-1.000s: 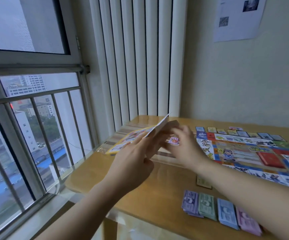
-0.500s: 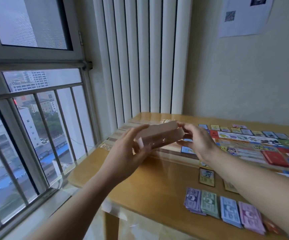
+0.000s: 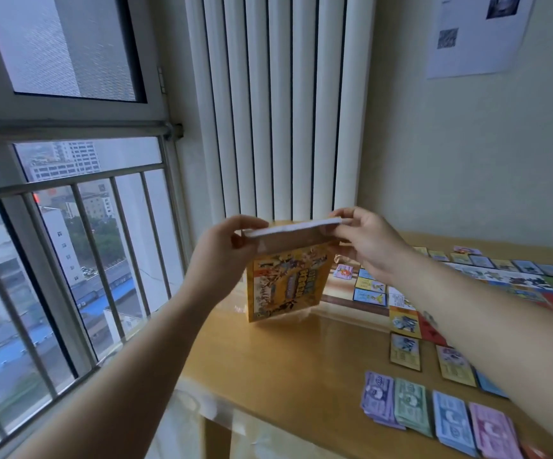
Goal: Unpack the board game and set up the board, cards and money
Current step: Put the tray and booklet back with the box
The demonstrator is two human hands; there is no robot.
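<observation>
The left grip [image 3: 225, 256] is closed on the left top corner of the game box [image 3: 288, 283], thumb over the upper edge and fingers curled behind it. The right grip [image 3: 371, 246] pinches the other end of the same edge, where the pale top flap [image 3: 291, 226] stands lifted and shows its plain inner side. Between the two the box hangs upright, slightly tilted, its yellow printed face turned toward the camera. Its lower edge sits low over the rear left part of the table [image 3: 301, 366] - whether it touches the surface cannot be told, as only a glossy reflection shows beneath it.

Just to the right of the box lie a few small cards [image 3: 371, 286], blue and yellow, beside the left edge of the board [image 3: 516, 279], which is spread flat and partly hidden by the right forearm. A row of cards [image 3: 500, 263] runs along the board's far side. Nearer the camera, two yellow cards [image 3: 404, 351] lie in front of the board's corner.

Along the table's near edge lies the money in side-by-side stacks - purple [image 3: 379, 399], green [image 3: 412, 410], blue [image 3: 452, 425] and pink [image 3: 492, 432].

Behind the table stand white vertical slats [image 3: 281, 104]. To the left is a barred window [image 3: 70, 226] looking onto buildings, and a printed sheet [image 3: 477, 31] hangs on the wall at upper right.
</observation>
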